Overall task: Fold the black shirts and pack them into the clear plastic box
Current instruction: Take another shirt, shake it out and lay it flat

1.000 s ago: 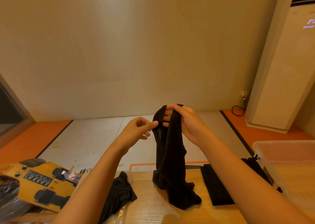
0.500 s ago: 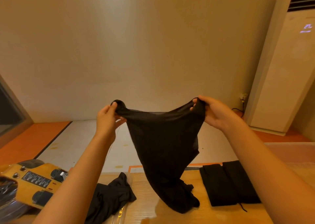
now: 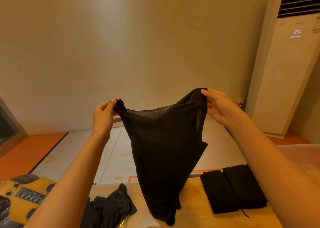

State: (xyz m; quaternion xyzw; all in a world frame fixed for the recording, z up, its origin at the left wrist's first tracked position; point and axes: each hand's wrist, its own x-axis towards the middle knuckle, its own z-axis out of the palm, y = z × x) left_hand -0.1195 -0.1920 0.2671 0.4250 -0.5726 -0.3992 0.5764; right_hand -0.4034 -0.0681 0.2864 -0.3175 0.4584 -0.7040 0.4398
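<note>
Item: black shirt (image 3: 166, 149), my left hand (image 3: 103, 116) and right hand (image 3: 221, 108) each pinching a top corner. Right of shirt: clear plastic box (image 3: 303, 151), mostly hidden behind my forearm (image 3: 270, 167).

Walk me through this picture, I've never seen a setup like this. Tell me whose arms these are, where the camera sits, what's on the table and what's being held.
There is no machine here. A person wears one wide-angle camera on their head, which looks forward and down, so you see their own two bare arms.

The left hand and the right hand each pinch an upper corner of a black shirt and hold it spread out in the air. Its lower end hangs down to the wooden table.

On the table lie a crumpled black garment at the lower left and folded black shirts on the right. A yellow device sits at the far left, and the clear plastic box shows faintly at the right edge.
</note>
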